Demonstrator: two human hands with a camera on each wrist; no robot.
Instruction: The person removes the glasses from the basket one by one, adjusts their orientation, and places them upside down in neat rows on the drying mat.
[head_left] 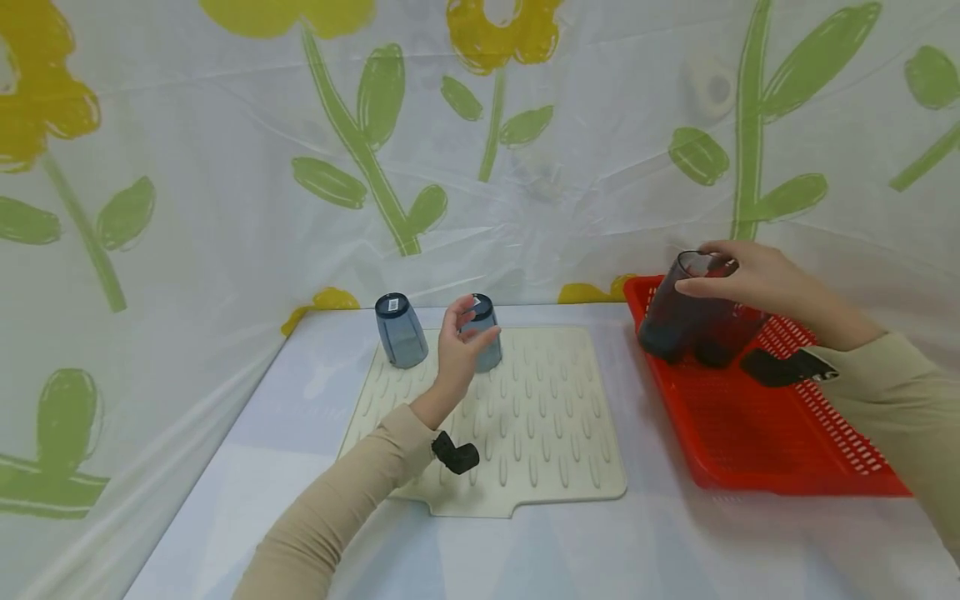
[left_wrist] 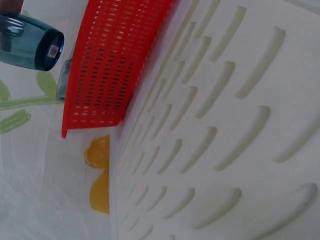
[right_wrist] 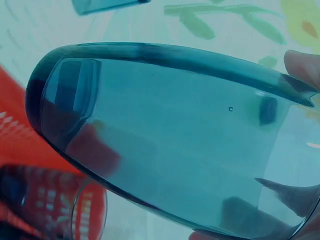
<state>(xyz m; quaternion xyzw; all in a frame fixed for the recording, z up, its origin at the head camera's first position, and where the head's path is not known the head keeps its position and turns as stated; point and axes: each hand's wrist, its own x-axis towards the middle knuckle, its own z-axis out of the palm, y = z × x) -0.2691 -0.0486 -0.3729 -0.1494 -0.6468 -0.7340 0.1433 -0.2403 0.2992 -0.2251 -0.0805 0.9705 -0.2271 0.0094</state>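
A white table (head_left: pixel 645 542) carries everything, backed and flanked by a translucent plastic curtain (head_left: pixel 225 167) printed with yellow flowers and green stems. On the table lies a cream drying mat (head_left: pixel 555 433) with rows of raised ribs; the left wrist view looks across those ribs (left_wrist: pixel 235 140). To the right of the mat sits a red perforated plastic tray (head_left: pixel 757 442), whose slotted wall (left_wrist: pixel 107 75) shows in the left wrist view beside the mat's edge.

Two blue-grey translucent tumblers stand upside down at the far end of the mat. The left tumbler (head_left: pixel 400 331) stands free, apart from both hands. The second tumbler (head_left: pixel 483 333) is just beside it, with the left hand (head_left: pixel 459 350) in front of it; the fingers are loosely curved and the fingertips lie at the tumbler's base, but whether they touch or grip it cannot be told.

The right hand (head_left: pixel 750 279) reaches over the far end of the red tray and holds a dark tumbler (head_left: pixel 675 317) by its rim, fingers curled over the top edge. This tumbler is tilted, its bottom down in the tray. The right wrist view fills with its smoky blue wall (right_wrist: pixel 170 135), a fingertip (right_wrist: pixel 302 67) pressed at its rim. Another tumbler (head_left: pixel 723 337) sits in the tray just beside it, partly hidden behind the held one.

A black strap shows at each wrist, on beige sleeves.
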